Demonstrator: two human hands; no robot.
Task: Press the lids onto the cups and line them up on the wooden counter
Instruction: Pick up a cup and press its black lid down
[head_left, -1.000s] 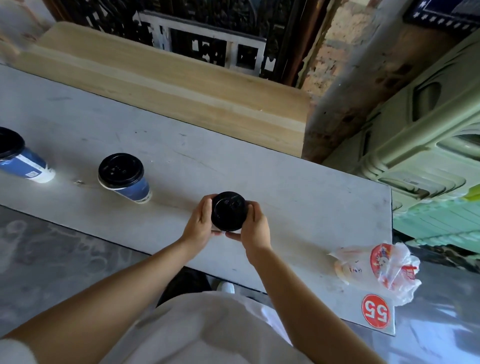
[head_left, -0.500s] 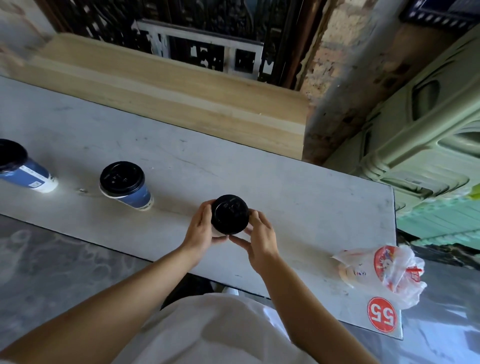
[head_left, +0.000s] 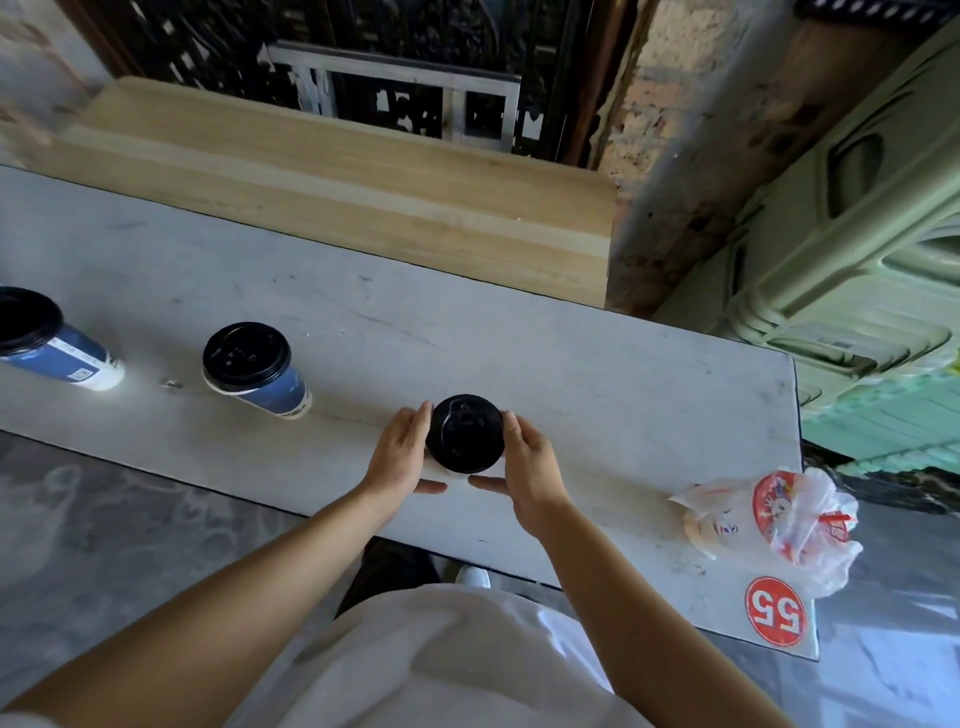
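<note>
- The black lid (head_left: 465, 441) sits on top of a cup standing upright on the pale grey tabletop (head_left: 597, 395), near its near edge and about midway along it. From above, the lid hides the cup body.
- The left hand (head_left: 402, 452) lies along the left side of the lid, fingers straight and together, with the thumb stretched out on the near side.
- The right hand (head_left: 530, 467) mirrors it on the right side, fingers straight and the thumb pointing toward the other thumb.
- Both hands are spread and relaxed, bracketing the cup rather than clasping it. The fingertips reach the lid's rim, but I cannot tell whether they press on it.
- The two thumbs are apart, with a gap between their tips just near of the lid.
- To the left, a second cup (head_left: 278, 392), blue with a black lid, stands well apart from the hands.
- A third cup (head_left: 57, 353) stands at the left edge.
- A wooden counter (head_left: 311, 171) runs along the far side.
- A plastic bag (head_left: 769, 519) and a red "55" sticker (head_left: 775, 618) lie at the right end.
</note>
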